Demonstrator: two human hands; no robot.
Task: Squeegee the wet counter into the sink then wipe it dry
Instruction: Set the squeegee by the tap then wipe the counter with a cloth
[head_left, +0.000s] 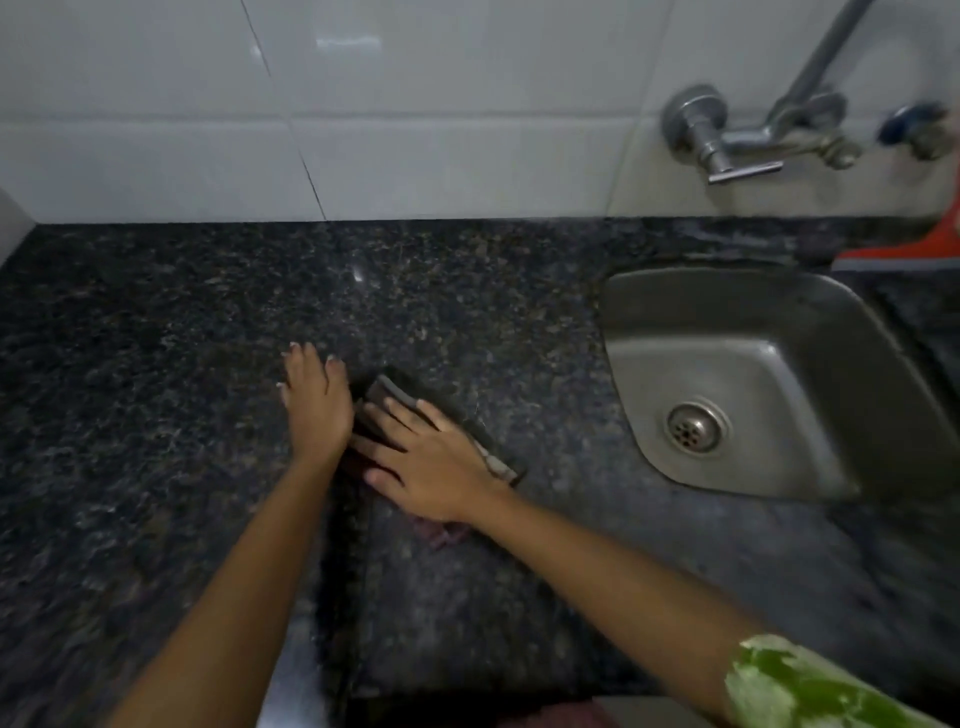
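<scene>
Cloth (387, 397), dark and folded, lies mid-frame on the speckled bench (156, 364), pinned flat under the right hand (431, 462) with fingers spread straight across it. Left hand (314, 400) rests open-palmed on the bench, touching the cloth's left edge. Sink (769, 374) sits right; red squeegee (930, 249) beyond it.

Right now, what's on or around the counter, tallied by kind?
Hands: 2, left hand and right hand
Cloth: 1
Sink: 1
Tap: 1
Orange squeegee: 1
Total: 6
</scene>
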